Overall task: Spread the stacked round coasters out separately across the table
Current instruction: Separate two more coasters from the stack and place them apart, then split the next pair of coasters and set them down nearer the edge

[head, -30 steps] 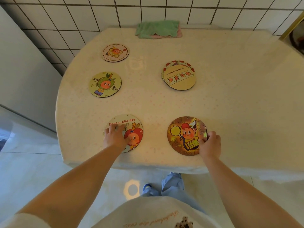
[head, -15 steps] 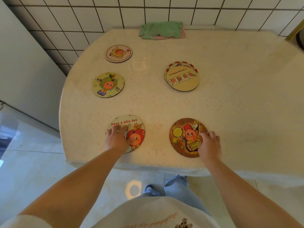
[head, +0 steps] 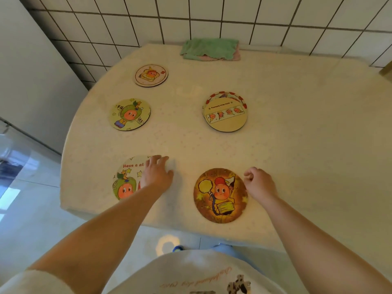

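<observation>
Our left hand point(head: 157, 174) hovering open-fingered over the near-left "Have a nice day" round coaster point(head: 127, 179), our right hand point(head: 259, 183) loosely curled, holding nothing, just right of the orange round coaster point(head: 220, 195), remaining small stack of round coasters point(head: 225, 111) sitting beyond it on the cream table point(head: 297, 145).

A folded green cloth point(head: 210, 48) lay at the far edge of the table point(head: 307, 134), right up against the white tiled wall point(head: 233, 15), with a strip of pink cloth point(head: 214, 58) showing from underneath it along its near side. The tabletop itself was pale cream with a faint speckled pattern and a rounded corner on the near left. Off to the left stood a plain grey panel point(head: 27, 81), and below the table's edge the glossy floor point(head: 36, 213) threw back a bright round spot of light point(head: 167, 245)
</observation>
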